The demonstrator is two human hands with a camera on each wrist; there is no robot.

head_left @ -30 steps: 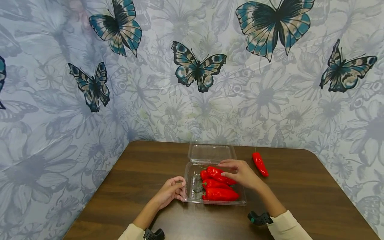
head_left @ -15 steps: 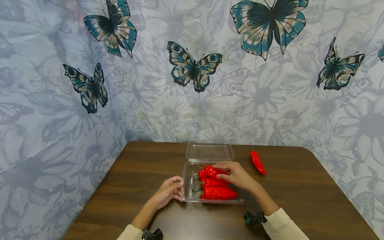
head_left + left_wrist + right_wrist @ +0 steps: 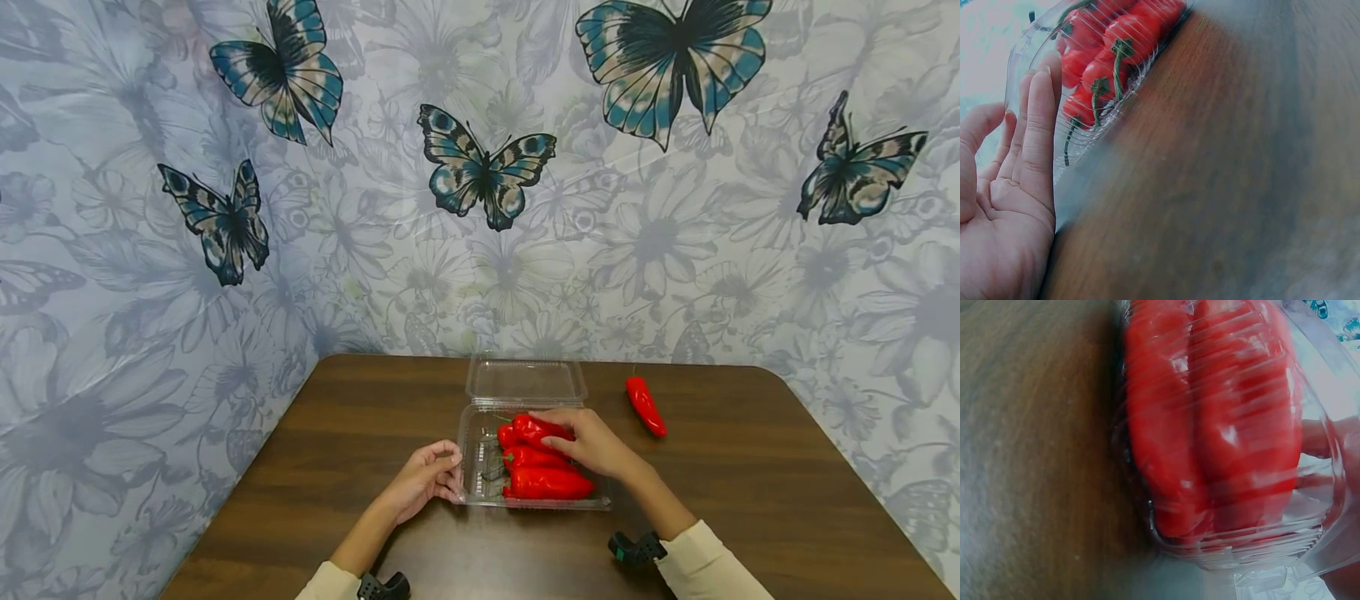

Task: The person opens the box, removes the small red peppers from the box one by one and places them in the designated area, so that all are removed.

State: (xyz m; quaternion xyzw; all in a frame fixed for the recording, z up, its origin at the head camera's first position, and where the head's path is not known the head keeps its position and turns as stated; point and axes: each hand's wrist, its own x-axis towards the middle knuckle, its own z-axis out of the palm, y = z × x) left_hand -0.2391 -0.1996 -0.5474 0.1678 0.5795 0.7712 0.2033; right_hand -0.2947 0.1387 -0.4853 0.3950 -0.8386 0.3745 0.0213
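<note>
A clear plastic clamshell container (image 3: pixel 474 496), its lid (image 3: pixel 528 382) laid back, holds several long red peppers (image 3: pixel 551 483) with green stems. My left hand (image 3: pixel 420 483) is at the container's left side. In the left wrist view, its fingers (image 3: pixel 1040 119) lie nearly straight along the outer wall, with the thumb by the rim. My right hand (image 3: pixel 592 442) reaches over the right rim and grips a red pepper (image 3: pixel 531 429) in the back part, thumb in front and fingers behind. The right wrist view shows two peppers (image 3: pixel 1241 425) through the wall, with the right fingertips (image 3: pixel 1315 439) beyond them.
One loose red pepper (image 3: pixel 647 407) lies on the brown wooden table (image 3: pixel 750 483), behind and right of the container. The lid reaches close to the table's back edge, in front of a wall covering (image 3: pixel 360 275) printed with butterflies and flowers.
My right hand has shifted slightly left over the back pepper, then held nearly still. The left hand stays at the container's side. The head view has turned a little.
</note>
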